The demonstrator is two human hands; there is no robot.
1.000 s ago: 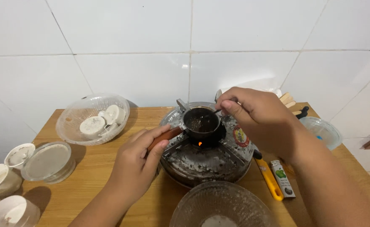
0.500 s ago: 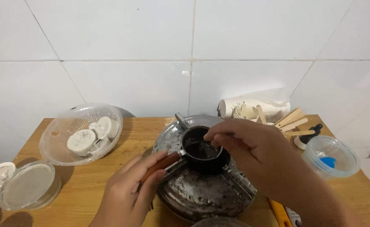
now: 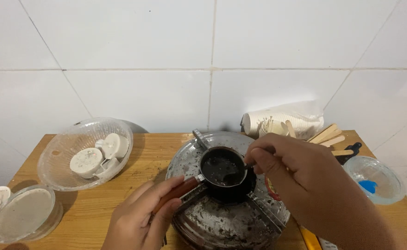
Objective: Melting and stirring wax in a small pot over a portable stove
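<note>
A: Since a second ago the view has tipped up: the near glass bowl, the lighter and the flame under the pot have dropped out of sight, and the paper cups (image 3: pixel 282 122) by the wall have come in. The right hand (image 3: pixel 296 173) has slid from the pot's far rim to its right rim.

B: And the left hand (image 3: pixel 141 217)?

A: It is where it was, closed around the brown handle (image 3: pixel 178 192), thumb on top. The right hand is pinched shut on a thin stirrer whose tip dips into the dark liquid; the stirrer itself is mostly hidden by the fingers.

B: Where does the pot (image 3: pixel 223 169) sit?

A: On the prongs of the round metal stove (image 3: pixel 212 222), mid-counter, upright.

B: How should the person stir well?

A: Probably by keeping the handle pinned so the small pot does not skate off the prongs, and by stirring in small circles along the bottom, keeping the knuckles off the hot rim.

B: What lies farther out?

A: A lidded tub (image 3: pixel 25 214) at the left, a clear bowl (image 3: pixel 85 153) of white pieces behind it, a clear dish (image 3: pixel 375 178) with something blue at the right, and wooden sticks (image 3: pixel 326 134) beside the cups.
</note>
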